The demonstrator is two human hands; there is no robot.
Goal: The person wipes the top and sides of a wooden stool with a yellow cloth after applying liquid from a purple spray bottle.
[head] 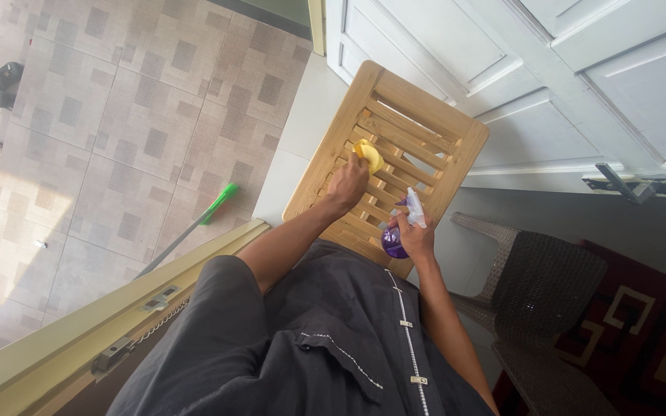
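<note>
A slatted wooden rack (456, 132) stands in front of me, near a white panelled door. My left hand (346, 183) presses a yellow cloth (369, 154) onto the slats near the rack's middle. My right hand (416, 237) grips a purple spray bottle (395, 240) with a white trigger head (415, 208), held over the rack's near edge, nozzle pointing toward the slats. My dark sleeved garment fills the lower centre.
A white panelled door (618, 69) with a metal handle (634, 185) lies to the right. A dark wicker chair (549, 285) sits at lower right. A broom with a green head (221, 202) rests on the tiled floor at left, shoes (1, 77) beyond. A door frame (117, 323) crosses lower left.
</note>
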